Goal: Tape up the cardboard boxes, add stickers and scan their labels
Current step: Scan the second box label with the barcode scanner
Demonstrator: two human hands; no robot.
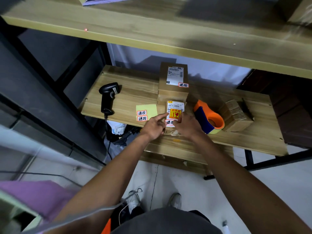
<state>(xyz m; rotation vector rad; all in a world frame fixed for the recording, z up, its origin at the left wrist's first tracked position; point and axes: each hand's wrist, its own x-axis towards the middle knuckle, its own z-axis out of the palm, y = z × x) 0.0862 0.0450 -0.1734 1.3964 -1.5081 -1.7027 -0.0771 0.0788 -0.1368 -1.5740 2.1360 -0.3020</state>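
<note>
A small cardboard box (174, 105) lies at the front of the wooden shelf (135, 92), bearing a white label, a yellow-and-red fragile sticker (175, 113) and a red-bordered sticker (169, 122) near its front edge. My left hand (154, 125) rests at the box's left side, index finger stretched toward the label. My right hand (186, 124) presses on the red-bordered sticker with curled fingers. A second labelled box (173, 76) stands stacked behind. A yellow backing sheet (146, 111) with two red-bordered stickers lies to the left.
A black barcode scanner (108, 97) lies on the shelf's left part, its cable hanging down. An orange-and-blue tape dispenser (208, 118) sits right of the box, with a bundle of flat cardboard (236, 115) beyond it. A higher shelf board (152, 29) overhangs the area.
</note>
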